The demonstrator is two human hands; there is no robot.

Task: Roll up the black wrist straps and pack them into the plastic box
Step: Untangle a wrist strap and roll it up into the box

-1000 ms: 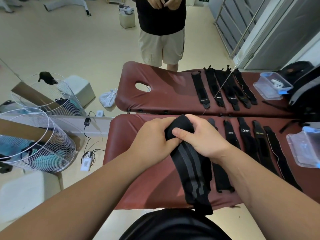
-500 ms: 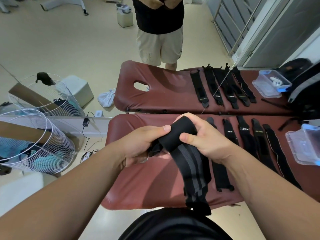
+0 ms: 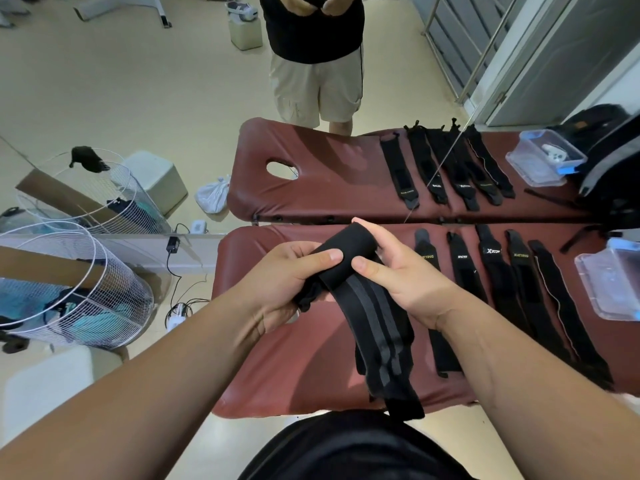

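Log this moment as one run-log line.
rolling | left hand: grips wrist strap | right hand: pinches roll | tail: hangs loose | other straps: flat on bench | plastic box: right

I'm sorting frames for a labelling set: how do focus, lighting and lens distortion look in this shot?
Head view: left hand, right hand and the held strap are fairly sharp, no motion smear; light is soft and even, with a faint shadow on the bench beneath the arms; wide-angle stretch swells the forearms toward the bottom corners.
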